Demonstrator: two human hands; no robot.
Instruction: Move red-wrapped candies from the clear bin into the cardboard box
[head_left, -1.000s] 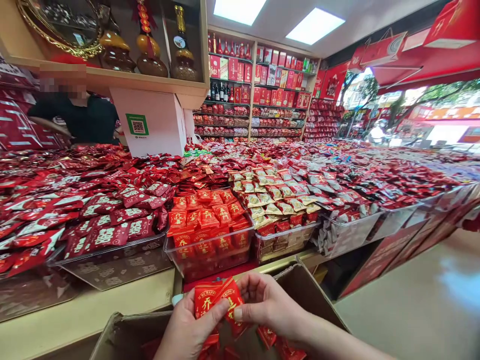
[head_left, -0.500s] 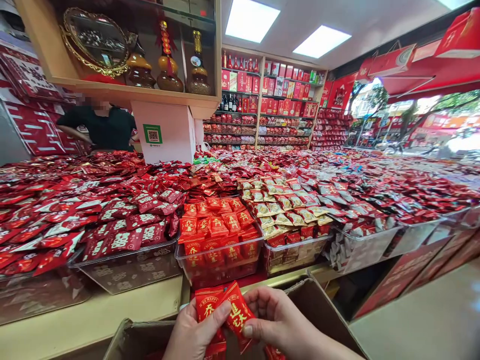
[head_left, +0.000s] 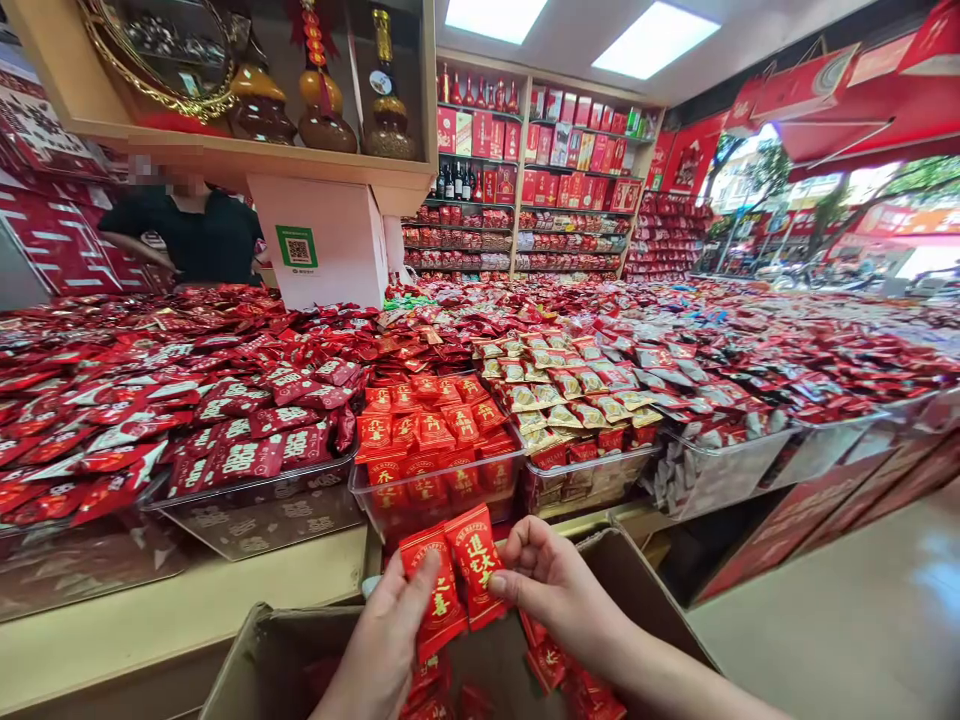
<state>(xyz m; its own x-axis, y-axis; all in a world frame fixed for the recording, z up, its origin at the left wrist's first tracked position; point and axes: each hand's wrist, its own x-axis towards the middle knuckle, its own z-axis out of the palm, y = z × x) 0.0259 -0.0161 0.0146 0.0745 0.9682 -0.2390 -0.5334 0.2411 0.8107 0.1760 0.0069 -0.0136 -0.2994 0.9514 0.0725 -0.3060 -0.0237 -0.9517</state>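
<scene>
My left hand (head_left: 384, 628) pinches a red snack packet (head_left: 442, 612) with gold characters, the thumb across its front. Beside it, a second red snack packet (head_left: 478, 558) has its lower right edge between the thumb and fingers of my right hand (head_left: 564, 590). The two packets lie nearly side by side, upright and slightly tilted, printed faces toward me. Both hands are above an open cardboard box (head_left: 255, 650), where several more red packets (head_left: 592, 692) lie. Just ahead, a clear plastic bin (head_left: 435, 505) is filled with neat rows of the same kind of red packet.
Neighbouring bins hold dark red packets (head_left: 251, 445) and cream-gold packets (head_left: 574, 390). A wooden display cabinet (head_left: 262, 165) hangs at upper left. Behind the counter stands a person in a dark top (head_left: 199, 240). Stocked shelves (head_left: 521, 200) line the back wall.
The packets have risen and spread apart from overlapping to side by side. My hands have moved up with them, showing more of the box's contents. The view has tilted slightly downward.
</scene>
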